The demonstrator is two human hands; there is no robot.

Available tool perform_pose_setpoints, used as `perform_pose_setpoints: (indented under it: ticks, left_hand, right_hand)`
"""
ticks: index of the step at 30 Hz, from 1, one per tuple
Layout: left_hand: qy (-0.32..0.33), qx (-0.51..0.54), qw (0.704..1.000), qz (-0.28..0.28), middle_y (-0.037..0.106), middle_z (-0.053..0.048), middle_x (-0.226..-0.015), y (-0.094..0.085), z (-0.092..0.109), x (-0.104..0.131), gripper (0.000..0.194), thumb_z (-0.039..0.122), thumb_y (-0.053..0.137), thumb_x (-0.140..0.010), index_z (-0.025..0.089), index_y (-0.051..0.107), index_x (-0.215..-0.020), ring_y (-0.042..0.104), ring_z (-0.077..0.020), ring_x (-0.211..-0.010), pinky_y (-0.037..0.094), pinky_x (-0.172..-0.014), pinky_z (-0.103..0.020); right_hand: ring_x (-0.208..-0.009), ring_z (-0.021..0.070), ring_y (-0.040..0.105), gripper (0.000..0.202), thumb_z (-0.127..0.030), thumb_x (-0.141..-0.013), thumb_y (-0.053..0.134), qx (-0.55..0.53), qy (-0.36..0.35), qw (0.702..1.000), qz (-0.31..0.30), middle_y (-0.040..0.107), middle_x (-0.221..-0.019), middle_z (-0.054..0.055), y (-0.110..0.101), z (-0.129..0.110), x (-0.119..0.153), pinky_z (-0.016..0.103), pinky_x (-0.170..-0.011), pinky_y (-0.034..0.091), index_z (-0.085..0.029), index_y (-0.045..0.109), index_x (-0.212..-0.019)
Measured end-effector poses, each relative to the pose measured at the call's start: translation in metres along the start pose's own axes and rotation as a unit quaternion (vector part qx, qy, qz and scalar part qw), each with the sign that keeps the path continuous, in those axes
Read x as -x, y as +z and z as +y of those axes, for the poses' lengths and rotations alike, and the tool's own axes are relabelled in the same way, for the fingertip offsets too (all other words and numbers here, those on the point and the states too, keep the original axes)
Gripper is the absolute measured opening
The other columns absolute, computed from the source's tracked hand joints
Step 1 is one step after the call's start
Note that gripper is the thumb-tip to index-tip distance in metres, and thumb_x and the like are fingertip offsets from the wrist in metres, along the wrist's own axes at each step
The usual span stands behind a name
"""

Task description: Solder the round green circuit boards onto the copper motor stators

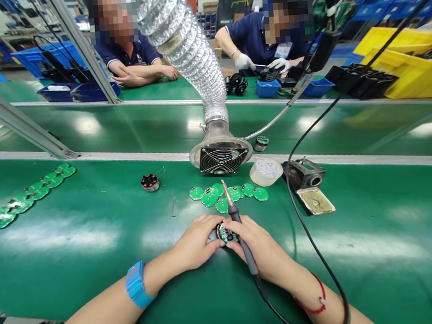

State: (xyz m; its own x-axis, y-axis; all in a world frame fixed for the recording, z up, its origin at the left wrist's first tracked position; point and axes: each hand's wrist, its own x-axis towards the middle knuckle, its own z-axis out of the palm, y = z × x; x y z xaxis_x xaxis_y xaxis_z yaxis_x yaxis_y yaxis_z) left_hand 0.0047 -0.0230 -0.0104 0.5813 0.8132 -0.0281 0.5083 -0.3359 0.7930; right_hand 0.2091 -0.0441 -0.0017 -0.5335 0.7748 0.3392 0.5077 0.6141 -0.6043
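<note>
Near the front of the green bench (116,269), my left hand (198,241) has its fingers round a small round part with a green circuit board (227,233). My right hand (254,244) grips the same part from the other side with thumb and fingers. A soldering iron (245,244) lies across my right hand, its tip pointing up and away over several round green boards (209,197). Whether my right fingers also clasp the iron's handle is hard to see. A blue band is on my left wrist, a red string on my right.
A fan duct (221,156) hangs ahead. Around it are a copper-wound part (150,182), a white roll (266,171) and an iron stand (306,174) with a sponge (315,200). A black cable crosses at right. More boards (34,190) lie left. Two people sit opposite.
</note>
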Motion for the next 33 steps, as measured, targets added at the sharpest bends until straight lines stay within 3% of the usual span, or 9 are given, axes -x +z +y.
perform_pose_setpoints:
  ticks: [2,6,11,19,23,28,33]
  left_hand:
    - [-0.006,0.005,1.000,0.001,0.063,-0.009,-0.130,-0.001,-0.001,-0.001,0.042,0.017,0.061,-0.087,0.021,0.053,-0.128,0.056,-0.0270,-0.120,0.043,-0.107,-0.049]
    - [-0.012,0.043,0.999,0.025,0.060,-0.010,-0.126,-0.003,-0.004,0.000,0.050,0.011,0.057,-0.082,0.020,0.048,-0.130,0.056,-0.0254,-0.115,0.046,-0.103,-0.047]
    - [0.005,0.072,0.993,0.092,0.056,-0.005,-0.110,-0.002,0.004,0.004,0.048,0.002,0.054,-0.070,0.022,0.049,-0.113,0.056,-0.0198,-0.100,0.050,-0.092,-0.039]
    - [0.003,-0.017,0.983,0.180,0.056,-0.007,-0.110,0.021,0.012,-0.003,0.040,0.015,0.067,-0.077,0.022,0.047,-0.111,0.056,-0.0253,-0.104,0.049,-0.091,-0.044]
    - [0.014,-0.038,0.985,0.169,0.056,-0.007,-0.113,0.022,0.012,-0.004,0.041,0.014,0.061,-0.083,0.023,0.046,-0.120,0.056,-0.0250,-0.108,0.050,-0.094,-0.043]
    - [-0.003,-0.049,0.990,0.129,0.054,-0.007,-0.108,0.014,0.011,-0.002,0.043,0.018,0.059,-0.085,0.023,0.051,-0.127,0.056,-0.0248,-0.105,0.052,-0.094,-0.043]
    - [0.007,-0.044,0.994,0.103,0.052,-0.006,-0.103,0.010,0.008,0.001,0.036,0.021,0.059,-0.086,0.023,0.056,-0.122,0.055,-0.0230,-0.099,0.053,-0.090,-0.040]
  right_hand:
    - [-0.091,0.0240,0.065,0.038,-0.017,-0.093,0.056,-0.005,0.017,1.000,0.022,0.067,-0.108,0.008,0.006,0.003,0.001,0.039,-0.077,0.060,-0.029,0.051,-0.129]
    - [-0.100,0.0258,0.066,0.042,-0.016,-0.091,0.057,-0.019,0.020,0.998,0.060,0.067,-0.114,0.010,0.016,0.008,0.002,0.043,-0.084,0.059,-0.028,0.049,-0.130]
    - [-0.112,0.0257,0.066,0.053,-0.011,-0.086,0.059,-0.056,0.022,0.997,0.047,0.066,-0.125,0.009,0.017,0.009,0.001,0.045,-0.093,0.057,-0.029,0.045,-0.134]
    - [-0.125,0.0228,0.061,0.073,0.004,-0.073,0.044,-0.115,0.026,0.993,0.030,0.059,-0.138,0.011,0.013,0.008,0.005,0.044,-0.101,0.054,-0.026,0.038,-0.140]
    - [-0.125,0.0227,0.061,0.075,0.003,-0.073,0.045,-0.122,0.049,0.990,0.054,0.058,-0.140,0.008,0.017,0.012,0.006,0.045,-0.103,0.053,-0.027,0.038,-0.141]
    - [-0.103,0.0232,0.067,0.053,-0.004,-0.084,0.045,-0.075,0.085,0.988,0.104,0.067,-0.115,0.009,0.021,0.012,0.001,0.043,-0.089,0.058,-0.026,0.046,-0.133]
    - [-0.085,0.0191,0.067,0.050,-0.007,-0.086,0.045,-0.087,0.081,0.985,0.122,0.064,-0.097,0.004,0.024,0.014,-0.001,0.036,-0.079,0.059,-0.027,0.044,-0.131]
